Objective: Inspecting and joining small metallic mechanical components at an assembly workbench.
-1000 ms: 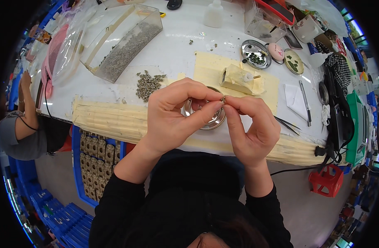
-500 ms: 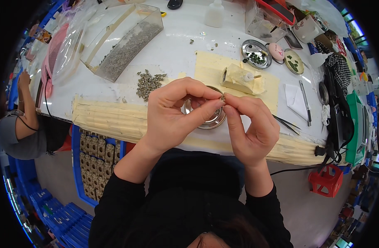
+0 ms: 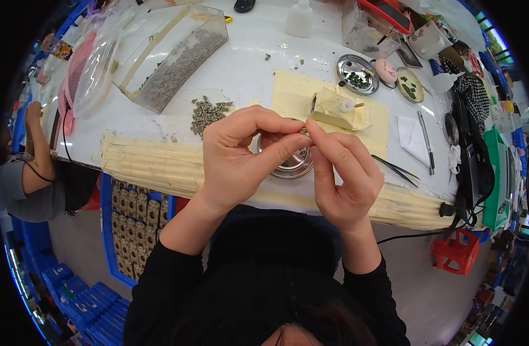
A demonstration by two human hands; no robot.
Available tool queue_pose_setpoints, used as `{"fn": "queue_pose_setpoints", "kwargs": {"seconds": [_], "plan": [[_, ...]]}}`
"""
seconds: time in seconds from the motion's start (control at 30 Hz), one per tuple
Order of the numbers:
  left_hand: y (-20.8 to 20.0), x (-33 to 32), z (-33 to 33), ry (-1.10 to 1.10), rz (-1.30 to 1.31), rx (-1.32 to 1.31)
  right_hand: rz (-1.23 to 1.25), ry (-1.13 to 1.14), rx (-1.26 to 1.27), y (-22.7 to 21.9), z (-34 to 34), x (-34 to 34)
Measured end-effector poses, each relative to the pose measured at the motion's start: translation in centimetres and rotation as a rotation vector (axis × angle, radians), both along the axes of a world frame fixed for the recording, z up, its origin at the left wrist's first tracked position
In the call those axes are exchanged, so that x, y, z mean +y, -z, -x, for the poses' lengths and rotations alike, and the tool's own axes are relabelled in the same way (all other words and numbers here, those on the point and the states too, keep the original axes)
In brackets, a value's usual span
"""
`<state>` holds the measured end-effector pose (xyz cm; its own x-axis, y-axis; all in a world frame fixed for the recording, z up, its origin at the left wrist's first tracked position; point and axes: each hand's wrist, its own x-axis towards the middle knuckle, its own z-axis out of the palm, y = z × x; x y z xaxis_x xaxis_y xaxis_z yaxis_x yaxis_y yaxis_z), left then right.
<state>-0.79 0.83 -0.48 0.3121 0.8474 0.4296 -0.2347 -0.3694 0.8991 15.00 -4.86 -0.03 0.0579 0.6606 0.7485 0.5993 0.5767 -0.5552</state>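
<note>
Far left of frame: a co-worker's forearm (image 3: pixel 40 138), well apart from the work. Lower left, below the counter (image 3: pixel 250 69) edge: blue crate (image 3: pixel 108 230) with rows of brownish moulded parts (image 3: pixel 134 216). Upper left: clear bin (image 3: pixel 217 34), long axis running from lower left to upper right, grey granular bits inside. Just below and right of it, left of centre: loose pile of small metallic pieces (image 3: pixel 208 115), near the left hand (image 3: pixel 232 155) and well apart from the other one.

Centre: left hand comes in from lower left, thumb and index pinched on a small metallic piece (image 3: pixel 304 131). Piece sits at the fingertips, right where the two hands meet, so neither is clearly nearer. Too small and covered to tell its long axis. Right hand (image 3: pixel 352 184) comes in from lower right, index tip touching at the piece, thumb tip just below; cannot tell whether it grips the piece too or only steadies it. Both hands are off the counter. Round metal dish (image 3: pixel 296 173) shows behind and below the fingertips, partly hidden by the left hand, a few tiny bits in it.

Right of centre: yellow taped block (image 3: pixel 328 115) beyond the fingertips, up and right. Dark tweezers (image 3: pixel 396 169) just right of the right hand, long axis slanting down to the right, nobody holding them. Upper right: round tray (image 3: pixel 361 90) with green bits. Farther right: folded white paper (image 3: pixel 411 141), then a thin pen-like tool (image 3: pixel 426 144), near upright in frame.
</note>
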Motion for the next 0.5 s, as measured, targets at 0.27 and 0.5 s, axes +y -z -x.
{"fn": "queue_pose_setpoints", "kwargs": {"seconds": [0.27,0.5], "plan": [[-0.59,-0.06,0.16,0.237,0.302,-0.197,-0.096,0.012,0.026,-0.06,-0.09,0.22],[-0.73,-0.12,0.18,0.254,0.323,-0.179,-0.082,0.005,0.033,-0.16,-0.17,0.10]]}}
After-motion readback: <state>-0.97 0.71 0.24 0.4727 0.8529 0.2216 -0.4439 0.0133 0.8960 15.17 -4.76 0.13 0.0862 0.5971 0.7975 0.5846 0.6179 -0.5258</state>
